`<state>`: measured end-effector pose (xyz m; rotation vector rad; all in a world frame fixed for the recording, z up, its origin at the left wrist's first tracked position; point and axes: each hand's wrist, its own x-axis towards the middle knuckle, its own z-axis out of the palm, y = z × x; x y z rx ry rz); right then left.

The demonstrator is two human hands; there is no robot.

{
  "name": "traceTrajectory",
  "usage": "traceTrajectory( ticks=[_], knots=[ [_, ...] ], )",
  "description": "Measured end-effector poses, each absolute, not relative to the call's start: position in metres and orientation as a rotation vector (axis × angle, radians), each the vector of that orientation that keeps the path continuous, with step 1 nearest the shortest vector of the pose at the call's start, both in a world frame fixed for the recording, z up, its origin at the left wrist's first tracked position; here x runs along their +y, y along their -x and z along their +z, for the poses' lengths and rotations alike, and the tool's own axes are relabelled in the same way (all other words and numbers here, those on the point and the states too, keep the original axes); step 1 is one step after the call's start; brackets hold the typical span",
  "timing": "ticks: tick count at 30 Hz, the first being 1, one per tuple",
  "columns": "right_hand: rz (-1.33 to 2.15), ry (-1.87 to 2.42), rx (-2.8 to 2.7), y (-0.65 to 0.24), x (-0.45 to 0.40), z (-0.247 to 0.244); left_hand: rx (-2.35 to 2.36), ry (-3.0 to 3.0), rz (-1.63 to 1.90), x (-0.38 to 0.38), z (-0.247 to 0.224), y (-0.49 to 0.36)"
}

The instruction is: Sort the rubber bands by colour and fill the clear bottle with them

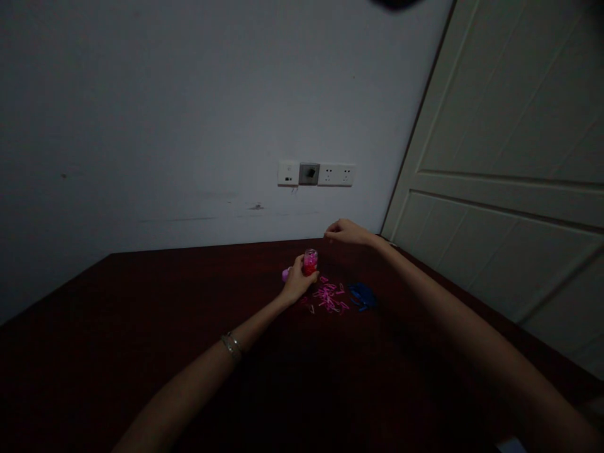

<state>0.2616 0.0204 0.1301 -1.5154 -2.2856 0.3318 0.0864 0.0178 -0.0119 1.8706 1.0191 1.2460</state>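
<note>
My left hand point(298, 281) is wrapped round a small clear jar point(310, 262), which stands upright with red and pink bits inside. A purple lid-like piece point(285, 275) shows just left of that hand. Raised above and to the right of the jar is my right hand point(346, 232), its fingers bent together; whatever they may pinch is too small to make out. Below the jar lies a loose spread of pink clips or bands point(327, 296), their exact kind unclear. To their right sits a pile of blue ones point(362, 296).
Everything rests on a dark red-brown table point(141, 314) pushed against a pale wall point(165, 126). Socket plates point(336, 175) are set in the wall above the table's back edge. A white panelled door point(509, 157) rises along the right side.
</note>
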Motion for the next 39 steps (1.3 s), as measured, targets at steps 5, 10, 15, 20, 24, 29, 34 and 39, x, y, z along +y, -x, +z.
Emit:
traceTrajectory(
  ticks=[5, 10, 15, 20, 24, 29, 34, 39],
  knots=[
    [0.534, 1.724, -2.364, -0.285, 0.016, 0.086, 0.915, -1.911, 1.227, 0.018, -0.015, -0.082],
    [0.457, 1.769, -2.441, -0.293, 0.011, 0.046, 1.037, -1.977, 1.263, 0.007, -0.018, -0.058],
    [0.494, 1.608, -2.415, -0.288, 0.017, 0.024, 1.045, -2.313, 1.044, -0.019, -0.017, -0.03],
    [0.632, 1.534, -2.388, -0.272, 0.026, 0.009, 1.041, -2.515, 0.624, -0.037, -0.013, -0.028],
    [0.712, 1.482, -2.422, -0.265, 0.016, 0.009, 1.052, -2.544, 0.547, -0.039, -0.014, -0.034],
    [0.813, 1.425, -2.491, -0.261, -0.015, 0.019, 1.031, -2.532, 0.607, -0.034, -0.017, -0.037],
    [0.652, 1.42, -2.54, -0.254, -0.042, 0.021, 0.967, -2.513, 0.69, -0.026, -0.019, -0.04],
    [0.475, 1.369, -2.592, -0.25, -0.048, 0.018, 0.979, -2.516, 0.701, -0.023, -0.021, -0.043]
  ],
)
